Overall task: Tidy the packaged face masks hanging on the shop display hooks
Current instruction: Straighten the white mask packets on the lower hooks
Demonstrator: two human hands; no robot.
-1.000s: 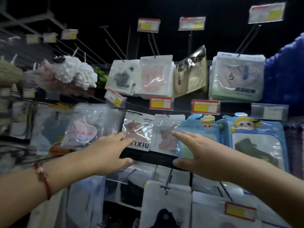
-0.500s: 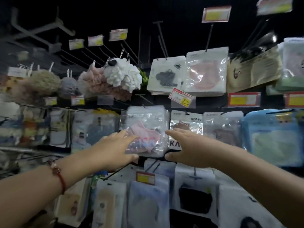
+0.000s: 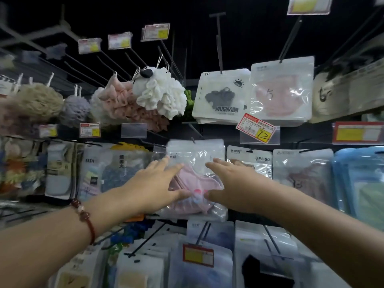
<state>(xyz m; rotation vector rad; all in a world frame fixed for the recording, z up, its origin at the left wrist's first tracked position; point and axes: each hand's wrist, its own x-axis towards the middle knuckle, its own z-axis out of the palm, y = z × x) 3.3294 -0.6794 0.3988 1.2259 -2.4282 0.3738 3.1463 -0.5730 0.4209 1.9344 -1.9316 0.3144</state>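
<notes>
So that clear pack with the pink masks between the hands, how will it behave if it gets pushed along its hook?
The clear pack of pink masks is glossy, crinkled film, so it will probably flex and feel slippery. It hangs from a thin hook, so it will likely swing. The left hand and right hand reach it with straight fingers; soft cloth inside suggests it is light.

hands: two, left hand (image 3: pixel 153 183) and right hand (image 3: pixel 234 183)
fluffy mesh bath puffs (image 3: pixel 160 94): at least four
red beaded bracelet (image 3: pixel 84 217): one
handwritten "12" price tag (image 3: pixel 256 128): one
</notes>
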